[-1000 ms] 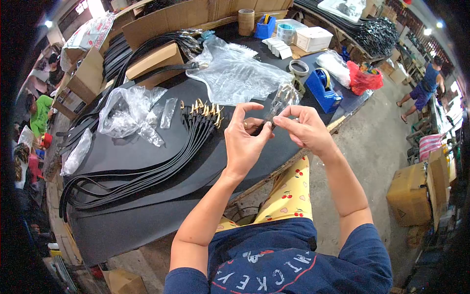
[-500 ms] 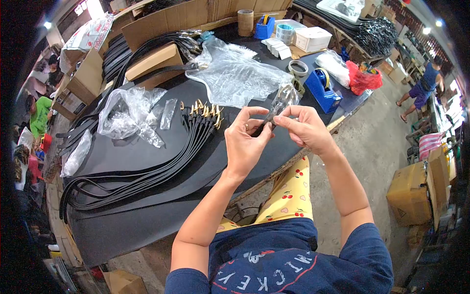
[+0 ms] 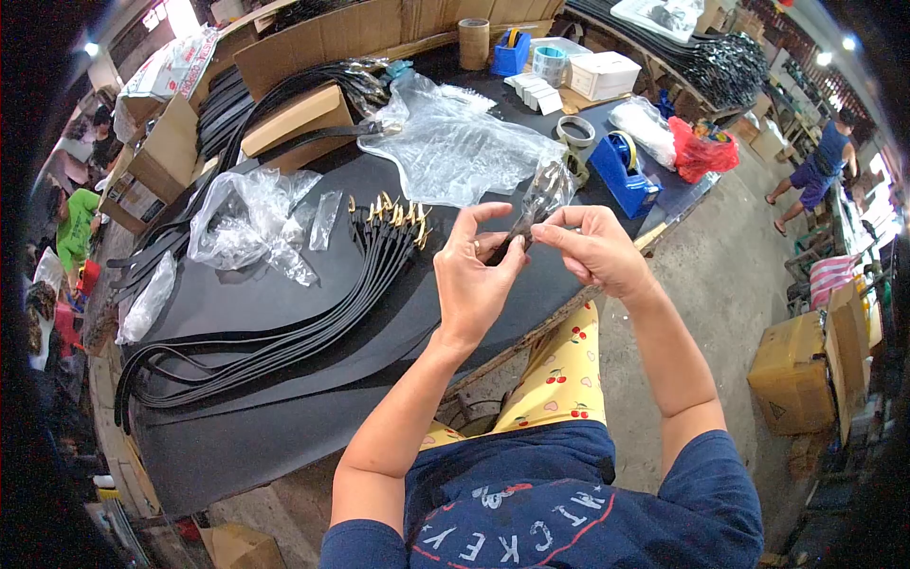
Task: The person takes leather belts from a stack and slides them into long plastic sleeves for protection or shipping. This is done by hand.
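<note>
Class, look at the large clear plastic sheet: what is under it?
Black tabletop shows along the near edge of the sheet; what its cloudy folds cover cannot be made out.

On our surface (image 3: 227, 455), the straps (image 3: 327, 327) lie before the plastic sheet (image 3: 464, 142), left of the tape dispenser (image 3: 626, 177) (crumpled bag (image 3: 248, 223) beside them).

We wear a navy short-sleeved T-shirt (image 3: 654, 498) printed with white lettering, small stars and a curved red line. Our yellow trousers (image 3: 559, 379) carry red cherries and pink hearts, and a ring (image 3: 476, 247) circles a finger of our left hand (image 3: 474, 280).
</note>
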A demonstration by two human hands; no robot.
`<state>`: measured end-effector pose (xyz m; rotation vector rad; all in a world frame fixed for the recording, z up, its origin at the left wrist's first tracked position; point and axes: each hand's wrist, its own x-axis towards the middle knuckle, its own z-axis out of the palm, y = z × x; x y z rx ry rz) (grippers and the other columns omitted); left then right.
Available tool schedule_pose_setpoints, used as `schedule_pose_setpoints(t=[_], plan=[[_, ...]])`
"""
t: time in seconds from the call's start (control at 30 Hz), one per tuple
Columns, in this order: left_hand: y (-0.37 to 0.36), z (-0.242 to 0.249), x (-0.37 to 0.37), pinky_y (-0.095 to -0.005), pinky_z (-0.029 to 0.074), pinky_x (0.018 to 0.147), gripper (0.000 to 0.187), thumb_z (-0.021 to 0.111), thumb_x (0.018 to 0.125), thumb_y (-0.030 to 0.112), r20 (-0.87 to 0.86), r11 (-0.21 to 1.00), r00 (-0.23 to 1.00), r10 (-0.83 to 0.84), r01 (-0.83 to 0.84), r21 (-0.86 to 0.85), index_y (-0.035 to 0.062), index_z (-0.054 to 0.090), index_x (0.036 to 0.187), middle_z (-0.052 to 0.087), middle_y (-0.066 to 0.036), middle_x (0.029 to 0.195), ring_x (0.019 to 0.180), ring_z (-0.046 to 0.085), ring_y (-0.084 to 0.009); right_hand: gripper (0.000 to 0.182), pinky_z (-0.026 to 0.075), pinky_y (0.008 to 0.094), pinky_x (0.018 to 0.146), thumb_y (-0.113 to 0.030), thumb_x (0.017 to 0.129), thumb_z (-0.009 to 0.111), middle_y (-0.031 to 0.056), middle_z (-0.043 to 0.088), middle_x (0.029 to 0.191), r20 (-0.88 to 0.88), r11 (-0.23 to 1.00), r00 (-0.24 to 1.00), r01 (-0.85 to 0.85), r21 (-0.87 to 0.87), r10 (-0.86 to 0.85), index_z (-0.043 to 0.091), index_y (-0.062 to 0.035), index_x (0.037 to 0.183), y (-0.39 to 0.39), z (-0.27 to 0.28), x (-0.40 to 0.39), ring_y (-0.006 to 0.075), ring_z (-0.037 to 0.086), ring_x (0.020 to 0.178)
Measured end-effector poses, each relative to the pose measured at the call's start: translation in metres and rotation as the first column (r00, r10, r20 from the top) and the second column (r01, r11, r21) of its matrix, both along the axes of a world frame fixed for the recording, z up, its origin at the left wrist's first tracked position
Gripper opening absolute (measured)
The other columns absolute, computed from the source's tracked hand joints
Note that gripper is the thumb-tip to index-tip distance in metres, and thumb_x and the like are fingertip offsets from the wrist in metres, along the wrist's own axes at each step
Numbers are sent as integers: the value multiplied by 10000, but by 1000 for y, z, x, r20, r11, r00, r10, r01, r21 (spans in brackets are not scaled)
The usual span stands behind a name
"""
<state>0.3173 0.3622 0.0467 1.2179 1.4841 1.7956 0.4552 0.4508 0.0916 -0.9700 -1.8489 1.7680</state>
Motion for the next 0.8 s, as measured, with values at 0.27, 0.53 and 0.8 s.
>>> schedule_pose_setpoints(t=[0.27, 0.53, 0.8], plan=[[0, -4, -4, -219, 534, 654, 289, 624, 829, -32, -41, 1000, 999, -14, 14, -12, -55, 585, 1115, 695, -126, 871, 735, 668, -128, 238, 197, 165, 311, -254, 875, 650, -60, 456, 450, -13, 999, 1000, -4, -44, 3, 623, -23, 829, 2, 1, -2, -2, 326, 319], [4, -15, -2, -223, 538, 689, 268, 630, 831, -33, -54, 993, 997, 51, -45, 109, -48, 634, 1098, 691, -117, 916, 762, 655, -110, 203, 193, 168, 313, -220, 843, 688, -57, 451, 467, 59, 995, 998, -22, -95, 27, 619, -28, 855, 3, 10, -1, 0, 330, 330], [5, -13, 7, -288, 532, 647, 304, 671, 753, -13, -415, 936, 871, 261, -124, 328, 44, 671, 1052, 684, -153, 897, 769, 690, -248, 235, 295, 173, 334, -192, 805, 728, -2, 544, 573, 59, 981, 997, -35, -190, 47, 617, -1, 885, 10, 0, 14, 31, 448, 394]])
